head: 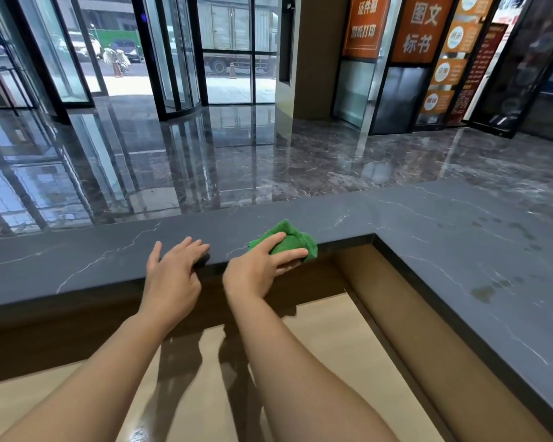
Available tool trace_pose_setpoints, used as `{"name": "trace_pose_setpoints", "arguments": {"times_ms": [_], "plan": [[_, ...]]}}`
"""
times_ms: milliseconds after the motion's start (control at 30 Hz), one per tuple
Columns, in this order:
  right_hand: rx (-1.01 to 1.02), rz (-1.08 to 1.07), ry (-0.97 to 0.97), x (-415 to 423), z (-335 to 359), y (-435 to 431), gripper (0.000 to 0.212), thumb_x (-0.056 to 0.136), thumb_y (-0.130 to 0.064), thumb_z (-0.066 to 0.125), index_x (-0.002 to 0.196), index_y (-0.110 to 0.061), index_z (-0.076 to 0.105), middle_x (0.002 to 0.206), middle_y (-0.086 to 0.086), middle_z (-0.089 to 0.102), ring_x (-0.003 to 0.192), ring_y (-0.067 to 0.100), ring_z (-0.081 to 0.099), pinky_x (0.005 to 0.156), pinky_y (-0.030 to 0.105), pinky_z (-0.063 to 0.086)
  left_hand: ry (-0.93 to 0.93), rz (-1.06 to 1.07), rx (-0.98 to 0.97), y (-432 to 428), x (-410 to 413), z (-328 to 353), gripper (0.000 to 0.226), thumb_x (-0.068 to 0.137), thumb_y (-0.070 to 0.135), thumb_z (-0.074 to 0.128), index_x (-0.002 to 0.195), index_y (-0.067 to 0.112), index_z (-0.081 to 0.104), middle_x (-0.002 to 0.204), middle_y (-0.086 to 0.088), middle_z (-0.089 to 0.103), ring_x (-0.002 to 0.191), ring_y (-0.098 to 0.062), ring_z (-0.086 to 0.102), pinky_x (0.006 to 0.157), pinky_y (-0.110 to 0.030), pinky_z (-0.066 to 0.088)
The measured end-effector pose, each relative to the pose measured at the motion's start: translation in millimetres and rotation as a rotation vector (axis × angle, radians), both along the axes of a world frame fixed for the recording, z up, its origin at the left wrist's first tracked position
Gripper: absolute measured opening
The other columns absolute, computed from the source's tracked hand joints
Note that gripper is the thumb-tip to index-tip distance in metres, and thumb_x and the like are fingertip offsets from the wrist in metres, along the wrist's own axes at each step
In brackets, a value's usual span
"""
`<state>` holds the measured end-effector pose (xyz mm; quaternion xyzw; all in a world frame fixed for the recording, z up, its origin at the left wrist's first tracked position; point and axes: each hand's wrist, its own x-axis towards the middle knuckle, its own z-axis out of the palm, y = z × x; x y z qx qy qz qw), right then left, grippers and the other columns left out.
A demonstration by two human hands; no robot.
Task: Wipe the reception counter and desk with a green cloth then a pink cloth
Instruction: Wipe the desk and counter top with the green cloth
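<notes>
A crumpled green cloth lies on the near edge of the dark grey marble counter, close to its inner corner. My right hand presses on the cloth, fingers spread over it and thumb under the counter's lip. My left hand rests flat on the counter edge just left of it, fingers apart and holding nothing. Below the counter lies the pale wooden desk. No pink cloth is in view.
The counter turns at the corner and runs down the right side, with damp spots on it. Beyond it is a glossy marble lobby floor, glass doors and orange signs.
</notes>
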<state>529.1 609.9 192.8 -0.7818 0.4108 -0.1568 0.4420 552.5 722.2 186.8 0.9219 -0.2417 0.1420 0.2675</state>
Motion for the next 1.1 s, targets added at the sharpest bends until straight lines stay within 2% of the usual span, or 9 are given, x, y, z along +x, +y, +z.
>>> {"name": "trace_pose_setpoints", "arguments": {"times_ms": [167, 300, 400, 567, 867, 967, 1033, 1100], "plan": [[0.068, 0.136, -0.020, 3, 1, 63, 0.085, 0.096, -0.004, 0.050, 0.154, -0.015, -0.011, 0.139, 0.024, -0.053, 0.141, 0.045, -0.028, 0.112, 0.041, 0.036, -0.024, 0.072, 0.033, 35, -5, 4, 0.055, 0.085, -0.006, 0.053, 0.134, 0.020, 0.055, 0.143, -0.001, 0.050, 0.142, -0.013, 0.029, 0.119, -0.041, -0.001], [0.121, 0.179, -0.024, 2, 7, 74, 0.090, 0.094, -0.005, 0.055, 0.155, -0.014, -0.011, 0.138, 0.024, -0.053, 0.141, 0.046, -0.028, 0.112, 0.041, 0.037, -0.006, 0.135, 0.080, 62, -10, 1, 0.060, 0.083, -0.008, 0.052, 0.135, 0.022, 0.054, 0.144, 0.001, 0.048, 0.142, -0.011, 0.027, 0.119, -0.041, -0.001], [0.136, 0.195, -0.027, 0, 10, 63, 0.090, 0.093, -0.005, 0.056, 0.154, -0.014, -0.010, 0.140, 0.025, -0.051, 0.141, 0.046, -0.026, 0.112, 0.041, 0.037, -0.012, 0.140, 0.108, 65, -14, 0, 0.063, 0.081, -0.009, 0.052, 0.135, 0.023, 0.054, 0.145, 0.003, 0.047, 0.143, -0.011, 0.026, 0.120, -0.041, -0.002], [0.053, 0.105, 0.005, -5, 9, 20, 0.084, 0.095, -0.006, 0.053, 0.155, -0.014, -0.006, 0.143, 0.026, -0.046, 0.142, 0.048, -0.023, 0.109, 0.041, 0.038, -0.026, 0.083, 0.086, 44, -21, 4, 0.062, 0.082, -0.009, 0.052, 0.135, 0.024, 0.053, 0.145, 0.004, 0.047, 0.143, -0.010, 0.026, 0.120, -0.039, -0.004], [0.002, 0.013, 0.085, -12, 17, -50, 0.077, 0.096, -0.008, 0.054, 0.156, -0.015, 0.005, 0.150, 0.029, -0.034, 0.145, 0.048, -0.009, 0.103, 0.041, 0.042, -0.018, -0.058, 0.084, -3, -36, 19, 0.060, 0.088, -0.003, 0.051, 0.140, 0.026, 0.046, 0.149, 0.007, 0.041, 0.144, -0.007, 0.021, 0.119, -0.039, -0.008], [-0.026, -0.021, 0.138, -18, 21, -82, 0.070, 0.097, -0.010, 0.053, 0.154, -0.014, 0.014, 0.154, 0.030, -0.026, 0.146, 0.047, 0.004, 0.103, 0.041, 0.042, -0.006, -0.086, 0.093, -8, -40, 20, 0.059, 0.089, -0.002, 0.051, 0.141, 0.027, 0.045, 0.150, 0.007, 0.040, 0.144, -0.007, 0.021, 0.118, -0.038, -0.009], [-0.044, -0.055, 0.151, -26, 23, -104, 0.057, 0.096, -0.011, 0.055, 0.147, -0.013, 0.031, 0.157, 0.030, -0.012, 0.141, 0.045, 0.025, 0.099, 0.040, 0.044, 0.007, -0.101, 0.099, -9, -43, 18, 0.060, 0.090, -0.003, 0.050, 0.141, 0.027, 0.045, 0.150, 0.008, 0.040, 0.144, -0.007, 0.021, 0.117, -0.038, -0.009], [-0.060, -0.074, 0.133, -36, 26, -122, 0.043, 0.094, -0.012, 0.056, 0.136, -0.011, 0.046, 0.157, 0.027, 0.012, 0.126, 0.040, 0.048, 0.095, 0.037, 0.046, 0.019, -0.117, 0.099, -12, -44, 15, 0.060, 0.089, -0.003, 0.049, 0.141, 0.027, 0.046, 0.149, 0.008, 0.040, 0.144, -0.006, 0.021, 0.118, -0.039, -0.009]]}}
